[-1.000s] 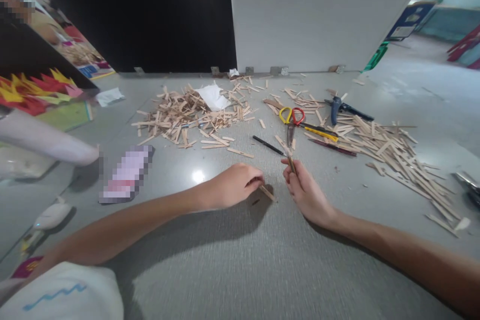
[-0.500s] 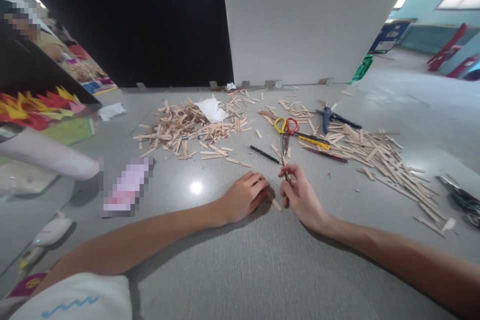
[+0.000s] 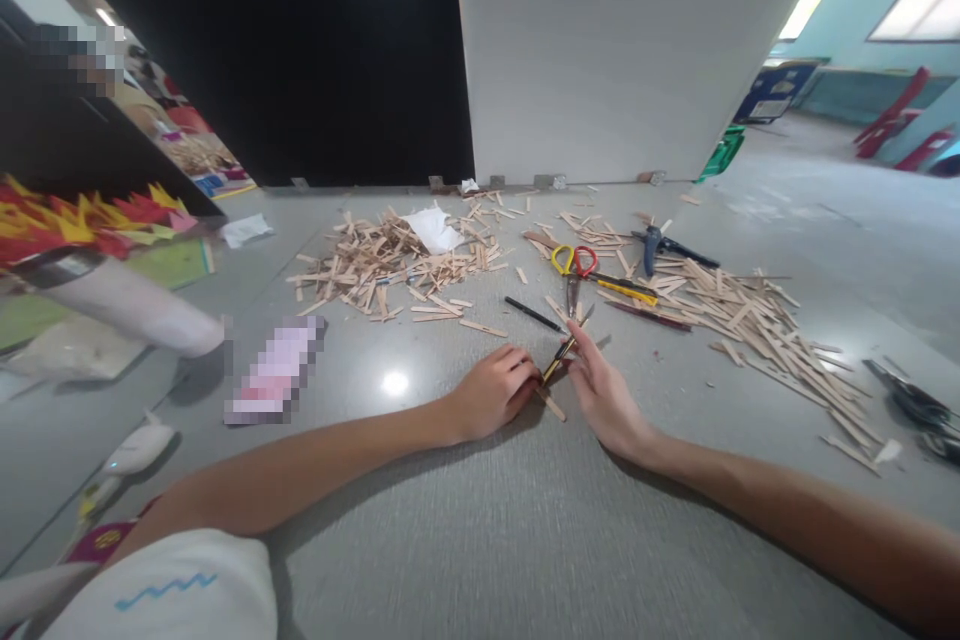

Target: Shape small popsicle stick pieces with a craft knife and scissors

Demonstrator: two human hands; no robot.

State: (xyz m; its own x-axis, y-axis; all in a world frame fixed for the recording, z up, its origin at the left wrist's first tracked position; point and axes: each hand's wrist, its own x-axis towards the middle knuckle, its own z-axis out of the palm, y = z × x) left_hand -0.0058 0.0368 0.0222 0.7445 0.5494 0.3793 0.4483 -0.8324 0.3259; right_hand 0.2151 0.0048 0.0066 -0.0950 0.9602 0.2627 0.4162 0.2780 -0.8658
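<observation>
My left hand (image 3: 496, 392) rests on the grey floor, fingers curled over a flat wooden stick (image 3: 553, 407) whose end sticks out on the right. Close beside it, my right hand (image 3: 600, 390) has its fingers fairly straight. A slim black-and-yellow pencil-like tool (image 3: 557, 360) slants between its fingers, the lower end near the left fingertips. Part of the grip is hidden behind the fingers. Just beyond the right hand lie scissors (image 3: 573, 265) with one yellow and one red handle. A black pen (image 3: 534, 313) is on the floor left of them.
Piles of wooden sticks lie ahead (image 3: 375, 265) and at right (image 3: 757, 330). Blue-handled pliers (image 3: 652, 250), a yellow cutter (image 3: 626, 290) and black-handled pliers (image 3: 911, 395) are around. At left are a glue gun (image 3: 139, 445) and a pale tube (image 3: 150, 305). A black-and-white panel (image 3: 585, 50) stands behind.
My right fingers have straightened from a curled grip, and the slim tool now tilts towards my left hand. The left hand stays on the stick. The view has shifted slightly.
</observation>
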